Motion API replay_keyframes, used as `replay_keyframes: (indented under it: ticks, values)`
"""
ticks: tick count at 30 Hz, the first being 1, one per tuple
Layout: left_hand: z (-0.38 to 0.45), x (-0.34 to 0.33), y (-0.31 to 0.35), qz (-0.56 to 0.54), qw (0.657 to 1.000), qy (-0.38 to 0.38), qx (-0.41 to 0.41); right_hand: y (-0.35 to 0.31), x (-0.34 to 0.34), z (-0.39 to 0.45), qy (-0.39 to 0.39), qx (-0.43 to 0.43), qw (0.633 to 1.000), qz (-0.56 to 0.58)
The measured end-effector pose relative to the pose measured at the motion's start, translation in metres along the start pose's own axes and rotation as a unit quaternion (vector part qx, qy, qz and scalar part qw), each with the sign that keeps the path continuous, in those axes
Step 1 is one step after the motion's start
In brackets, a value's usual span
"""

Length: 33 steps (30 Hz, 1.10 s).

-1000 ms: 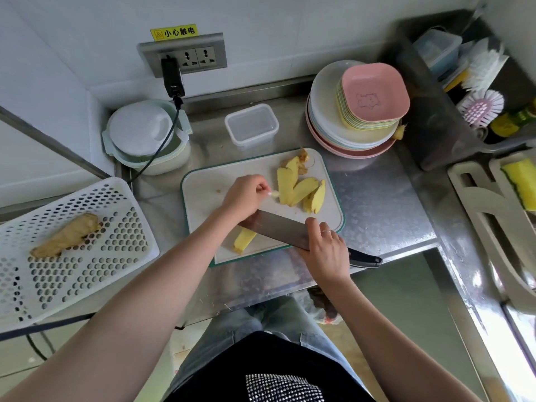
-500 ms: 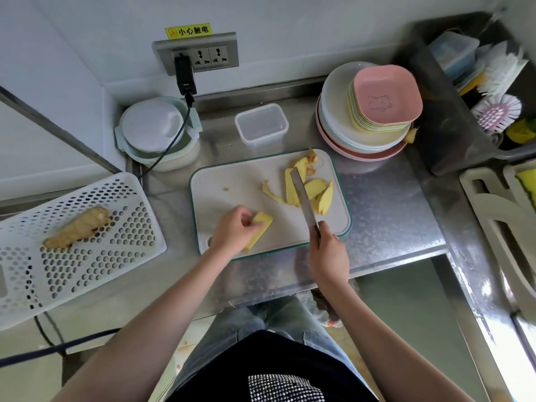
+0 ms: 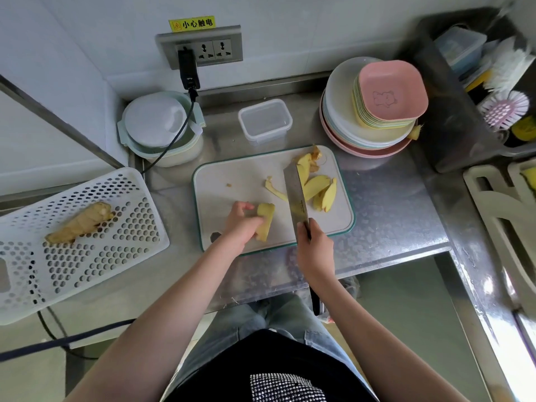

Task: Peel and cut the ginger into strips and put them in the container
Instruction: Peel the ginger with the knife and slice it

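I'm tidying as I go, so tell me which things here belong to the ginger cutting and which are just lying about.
In use: peeled ginger piece in the left hand; knife in the right hand; cutting board; ginger slices; clear container; unpeeled ginger.
Lying about: stacked plates; lidded bowl; brushes.

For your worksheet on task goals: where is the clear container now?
In the head view, the clear container stands on the counter behind the cutting board, between the lidded bowl and the plate stack.
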<state>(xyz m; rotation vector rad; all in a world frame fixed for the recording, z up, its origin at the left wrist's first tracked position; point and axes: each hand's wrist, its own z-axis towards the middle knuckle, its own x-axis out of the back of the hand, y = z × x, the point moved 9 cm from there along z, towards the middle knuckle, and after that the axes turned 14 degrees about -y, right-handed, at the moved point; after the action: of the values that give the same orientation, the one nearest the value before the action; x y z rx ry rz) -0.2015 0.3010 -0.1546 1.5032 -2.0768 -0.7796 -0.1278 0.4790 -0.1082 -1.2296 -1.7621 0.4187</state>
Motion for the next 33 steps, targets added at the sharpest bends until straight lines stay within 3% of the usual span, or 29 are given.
replay_keyframes:
  ticks: [1, 3, 5, 7, 11, 16, 19, 23, 29, 33]
  values:
    - [-0.006, 0.006, 0.012, 0.068, 0.996, 0.036, -0.041, 0.001, 0.001, 0.0, 0.0, -0.004, 1.0, 0.001]
    - [-0.019, 0.009, 0.041, 0.267, 0.946, 0.102, -0.151, 0.0, 0.002, -0.001, 0.0, -0.007, 1.0, 0.001]
    - [-0.025, -0.002, 0.05, 0.365, 0.9, 0.098, -0.216, -0.003, 0.001, -0.001, -0.002, -0.005, 1.0, 0.001]
    - [-0.02, -0.001, 0.046, 0.346, 0.91, 0.088, -0.211, -0.007, -0.001, -0.001, -0.006, -0.002, 1.0, 0.005]
    - [-0.005, 0.025, 0.026, 0.139, 0.977, 0.079, -0.138, -0.012, -0.007, 0.0, -0.018, -0.002, 1.0, 0.015]
    - [0.008, 0.033, 0.002, 0.083, 0.994, 0.011, -0.064, -0.016, -0.016, 0.002, -0.029, -0.005, 0.999, 0.016]
    - [0.01, 0.031, 0.003, 0.089, 0.994, -0.011, -0.056, -0.017, -0.021, 0.002, -0.036, -0.006, 0.999, 0.019]
    - [0.006, 0.008, 0.009, 0.12, 0.986, -0.095, -0.061, -0.02, -0.025, 0.002, -0.043, 0.002, 0.999, 0.015]
    - [-0.001, 0.021, 0.029, 0.317, 0.936, -0.011, -0.151, -0.013, -0.014, 0.004, -0.024, -0.008, 0.999, 0.02]
    - [-0.011, 0.029, 0.036, 0.326, 0.919, 0.053, -0.214, -0.006, -0.009, 0.004, -0.015, -0.025, 0.999, 0.018]
